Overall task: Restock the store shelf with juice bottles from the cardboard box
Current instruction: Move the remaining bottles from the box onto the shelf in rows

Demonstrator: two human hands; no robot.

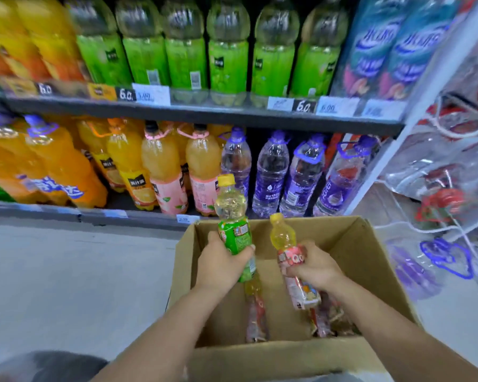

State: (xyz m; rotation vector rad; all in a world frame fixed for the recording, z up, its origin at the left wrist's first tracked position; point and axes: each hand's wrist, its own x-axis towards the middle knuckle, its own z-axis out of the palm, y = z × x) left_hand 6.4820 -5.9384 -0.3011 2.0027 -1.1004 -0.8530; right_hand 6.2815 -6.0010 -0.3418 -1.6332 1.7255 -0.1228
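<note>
Your left hand (221,263) grips a green-label bottle (233,216) around its label, holding it upright over the box's (370,260) far left corner. Your right hand (312,267) grips a pink-label bottle (290,257) at mid-body, tilted, above the box's middle. More bottles (255,315) lie inside the box, which stands just before the lower shelf (94,215).

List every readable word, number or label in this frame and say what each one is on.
"6.0": black price tags on the upper shelf edge, also at.
"6.00": white price tag, faint.
"QQ": pink-label bottle held in the right hand, partly covered.
Green-label bottle in the left hand: print too small to read.
Shelf bottle labels, the lower shelf tag and the other white tags: blurred, unreadable.
</note>
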